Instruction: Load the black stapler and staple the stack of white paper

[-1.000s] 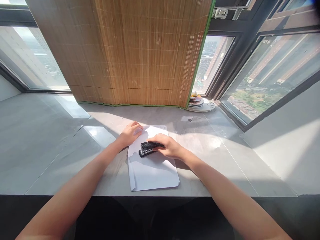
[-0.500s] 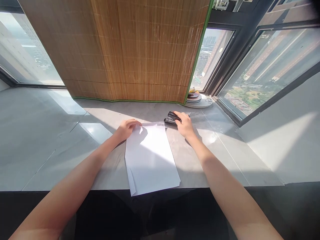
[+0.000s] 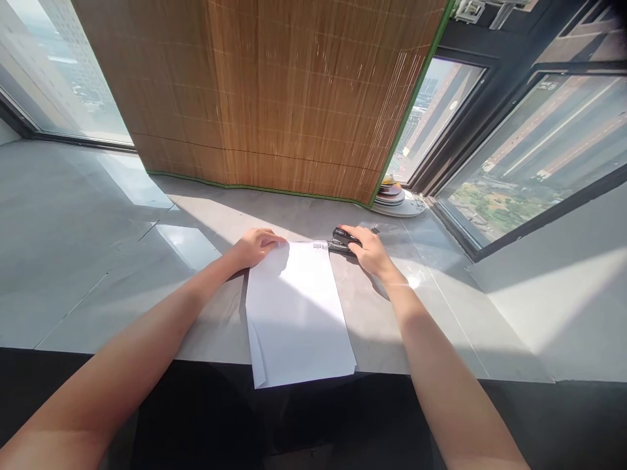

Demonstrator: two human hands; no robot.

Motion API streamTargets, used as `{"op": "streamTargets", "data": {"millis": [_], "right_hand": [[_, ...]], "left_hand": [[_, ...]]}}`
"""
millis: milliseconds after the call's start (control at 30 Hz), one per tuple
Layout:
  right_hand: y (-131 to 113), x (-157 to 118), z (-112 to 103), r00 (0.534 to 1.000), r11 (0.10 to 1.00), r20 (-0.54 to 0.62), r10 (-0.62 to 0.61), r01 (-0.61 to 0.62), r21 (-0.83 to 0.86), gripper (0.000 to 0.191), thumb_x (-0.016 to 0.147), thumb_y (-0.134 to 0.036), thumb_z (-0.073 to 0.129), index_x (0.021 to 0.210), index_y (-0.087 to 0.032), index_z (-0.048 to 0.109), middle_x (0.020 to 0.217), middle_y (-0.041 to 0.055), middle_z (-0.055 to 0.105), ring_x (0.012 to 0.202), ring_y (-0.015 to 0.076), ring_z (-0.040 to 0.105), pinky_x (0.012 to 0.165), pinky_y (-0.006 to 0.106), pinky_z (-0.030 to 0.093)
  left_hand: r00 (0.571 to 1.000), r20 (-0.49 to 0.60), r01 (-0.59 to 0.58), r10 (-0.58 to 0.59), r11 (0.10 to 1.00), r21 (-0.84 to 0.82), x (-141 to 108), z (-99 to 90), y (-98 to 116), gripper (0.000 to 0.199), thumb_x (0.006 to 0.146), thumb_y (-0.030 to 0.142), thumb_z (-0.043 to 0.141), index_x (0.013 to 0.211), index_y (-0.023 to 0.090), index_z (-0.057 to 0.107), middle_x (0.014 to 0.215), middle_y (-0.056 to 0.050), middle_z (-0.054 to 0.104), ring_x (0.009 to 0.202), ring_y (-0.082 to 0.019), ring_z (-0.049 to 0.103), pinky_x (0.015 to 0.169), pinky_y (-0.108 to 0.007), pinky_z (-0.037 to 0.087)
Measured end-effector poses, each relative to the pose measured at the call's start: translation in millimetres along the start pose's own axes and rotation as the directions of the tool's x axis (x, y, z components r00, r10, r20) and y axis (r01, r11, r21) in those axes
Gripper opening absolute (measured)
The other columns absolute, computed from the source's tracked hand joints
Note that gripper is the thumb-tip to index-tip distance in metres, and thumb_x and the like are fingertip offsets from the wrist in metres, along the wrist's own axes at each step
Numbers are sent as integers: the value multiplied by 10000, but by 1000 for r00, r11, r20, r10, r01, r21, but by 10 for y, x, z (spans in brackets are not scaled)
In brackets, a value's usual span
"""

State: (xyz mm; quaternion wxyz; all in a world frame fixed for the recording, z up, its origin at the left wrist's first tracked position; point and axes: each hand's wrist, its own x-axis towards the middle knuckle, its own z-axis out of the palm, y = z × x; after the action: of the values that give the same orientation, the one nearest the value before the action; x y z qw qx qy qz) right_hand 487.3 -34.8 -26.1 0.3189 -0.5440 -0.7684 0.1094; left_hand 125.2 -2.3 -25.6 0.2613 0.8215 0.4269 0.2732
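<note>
White sheets of paper point(image 3: 298, 313) lie on the sill with their near end reaching past its front edge. My left hand point(image 3: 258, 248) pinches their far left corner. A black stapler point(image 3: 341, 239) sits at the far right corner of the paper, beside some small print. Around the stapler's body my right hand point(image 3: 371, 249) is closed, with its fingers over the top. The stapler's mouth is at the paper's edge; whether the corner is between its jaws I cannot tell. One lower left corner of the paper is folded or lifted.
Behind the paper hangs a bamboo blind point(image 3: 274, 98) with a green border. Stacked plates point(image 3: 399, 201) stand at the back right, near the window frame point(image 3: 453, 124). The grey tiled sill point(image 3: 122, 281) ends in a front edge near me, and a white wall point(image 3: 563, 294) bounds the right.
The view has tilted and shifted slightly. My right hand has turned a little over the stapler, which stays at the paper's far right corner. My left hand keeps its hold on the paper.
</note>
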Motion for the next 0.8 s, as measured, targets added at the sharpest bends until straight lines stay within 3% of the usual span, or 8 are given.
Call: {"op": "streamTargets", "data": {"millis": [100,300,433,600,800], "right_hand": [[-79,-1,18,1000,1000,-19,-9,9,-20,538,888,-226,504,1379,-222,722,1199,113,761,1121,335,665,1060,562,519],[-246,-4,78,996,995,-49,-77,80,62,425,881,-187,503,1210,-231,768,1126,85,776,1057,292,687,1023,477,534],[-299,-20,118,994,990,-31,-105,108,92,417,958,-213,485,1265,-244,766,1128,79,770,1059,286,674,1012,473,532],[-359,-33,199,995,996,-24,-93,93,6,397,1101,-399,474,1383,-293,733,1148,84,752,1090,300,658,1048,494,497],[-453,-48,286,996,992,-27,-80,77,-101,457,1145,-433,386,1437,-306,714,1174,105,733,1074,306,634,987,466,483]], "left_hand": [[1000,-13,6,-6,1000,29,-8,-22,37,283,920,369,659,1075,265,873,1038,-47,810,962,-230,740,950,-344,576],[999,-19,26,-26,1000,2,-18,-29,84,257,903,351,677,1037,272,881,1039,-36,829,962,-229,762,938,-347,585],[1000,-9,13,-14,1000,-18,-18,-5,92,254,889,322,676,1023,274,887,1031,-29,830,971,-224,762,929,-340,587],[999,-3,41,-41,998,-37,-22,11,122,266,892,321,679,1047,272,889,1039,-28,828,960,-221,753,898,-332,586],[1000,-5,28,-29,997,-71,-16,63,126,252,865,322,708,1024,264,895,1038,-43,825,942,-227,748,887,-342,595]]}}
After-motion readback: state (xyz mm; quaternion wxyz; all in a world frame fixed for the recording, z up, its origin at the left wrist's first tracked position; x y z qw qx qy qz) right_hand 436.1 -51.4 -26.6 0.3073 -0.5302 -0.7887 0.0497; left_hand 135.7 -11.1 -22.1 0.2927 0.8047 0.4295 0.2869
